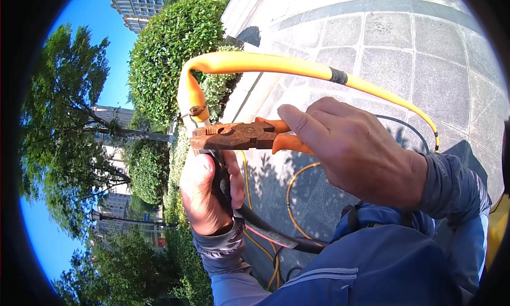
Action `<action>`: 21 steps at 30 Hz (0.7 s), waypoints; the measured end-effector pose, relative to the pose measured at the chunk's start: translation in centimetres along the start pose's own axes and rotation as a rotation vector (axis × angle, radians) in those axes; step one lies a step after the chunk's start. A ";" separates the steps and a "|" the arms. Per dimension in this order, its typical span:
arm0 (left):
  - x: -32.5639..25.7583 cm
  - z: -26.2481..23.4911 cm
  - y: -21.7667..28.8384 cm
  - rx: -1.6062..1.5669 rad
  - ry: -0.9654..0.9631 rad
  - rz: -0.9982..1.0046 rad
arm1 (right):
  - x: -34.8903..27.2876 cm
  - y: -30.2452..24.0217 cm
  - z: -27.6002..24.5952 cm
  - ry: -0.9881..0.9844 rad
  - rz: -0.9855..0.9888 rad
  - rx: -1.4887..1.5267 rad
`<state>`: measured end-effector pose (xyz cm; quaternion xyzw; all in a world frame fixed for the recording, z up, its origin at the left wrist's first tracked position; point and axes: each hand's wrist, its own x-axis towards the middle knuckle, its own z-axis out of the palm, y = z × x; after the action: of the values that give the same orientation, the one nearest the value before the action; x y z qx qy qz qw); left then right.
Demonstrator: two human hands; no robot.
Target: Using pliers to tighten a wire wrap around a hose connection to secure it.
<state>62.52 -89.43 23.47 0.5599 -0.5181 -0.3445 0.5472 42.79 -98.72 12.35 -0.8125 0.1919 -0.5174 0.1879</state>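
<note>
Centre-frame, rusty orange-handled pliers (239,136) lie level, nose pointing left toward a wire clamp (197,111) on the looping orange rubber hose (265,63). Right hand (350,152) squeezes the handles; left hand (204,191) is clamped around a black cable (265,226). Round green shrubs (175,45) stand behind.

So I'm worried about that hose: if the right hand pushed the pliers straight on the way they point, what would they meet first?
The right hand aims the pliers at the orange hose by its wire clamp. The tips look already there, though depth is unclear.
</note>
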 end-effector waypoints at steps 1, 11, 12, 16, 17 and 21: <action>0.1 -0.1 -0.1 0.034 -0.013 0.015 | 0.0 0.0 0.0 0.008 -0.007 -0.043; -0.3 0.8 -0.4 0.180 0.055 0.085 | -0.7 0.0 -0.5 -0.013 0.015 -0.067; -0.3 0.8 -0.4 0.185 0.070 0.095 | -0.8 0.1 -0.4 -0.004 0.015 -0.090; -0.3 0.5 -0.9 0.267 0.061 0.097 | -0.8 0.4 -0.4 0.020 0.028 -0.105; -0.3 0.5 -1.0 0.262 0.063 0.104 | -0.8 0.4 -0.5 0.018 0.028 -0.109; -0.4 1.2 -0.9 0.219 0.077 0.111 | -1.0 0.4 -0.6 0.019 0.025 -0.179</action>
<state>61.42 -89.46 22.32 0.5996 -0.5614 -0.2335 0.5204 41.80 -98.61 11.69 -0.8186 0.2493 -0.5035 0.1193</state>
